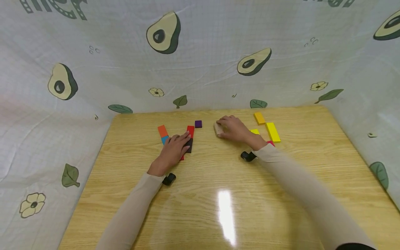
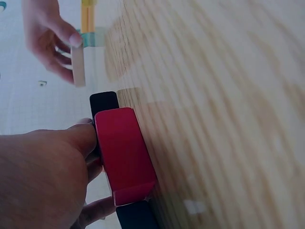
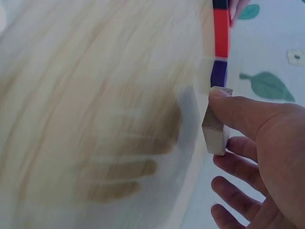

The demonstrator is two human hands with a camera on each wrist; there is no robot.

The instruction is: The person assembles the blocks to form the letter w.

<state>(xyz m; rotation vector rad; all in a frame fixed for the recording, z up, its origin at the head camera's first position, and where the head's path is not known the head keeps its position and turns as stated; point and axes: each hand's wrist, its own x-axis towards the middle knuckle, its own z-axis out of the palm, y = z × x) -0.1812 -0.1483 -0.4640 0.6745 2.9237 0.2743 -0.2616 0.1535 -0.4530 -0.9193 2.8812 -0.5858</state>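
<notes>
My left hand (image 1: pixel 173 152) rests over a row of coloured blocks, its fingers extended. In the head view its fingertips touch a red block (image 1: pixel 190 130) and a black block (image 1: pixel 189 146). A nearer red block (image 2: pixel 125 152) stands beside the thumb in the left wrist view, between dark blocks. Blue (image 1: pixel 164 139) and orange (image 1: pixel 162 131) blocks lie at the hand's left. Farther right, my right hand (image 1: pixel 236 129) pinches a plain wooden block (image 3: pixel 217 131) between thumb and fingers. A small purple block (image 1: pixel 198 124) sits between the hands, beyond the red one.
Right of my right forearm lie an amber block (image 1: pixel 259 118), a long yellow block (image 1: pixel 273 132), a partly covered yellow block (image 1: pixel 255 131) and a pinkish-red one (image 1: pixel 270 142). A patterned cloth (image 1: pixel 206 41) hangs behind the wooden table (image 1: pixel 193 208).
</notes>
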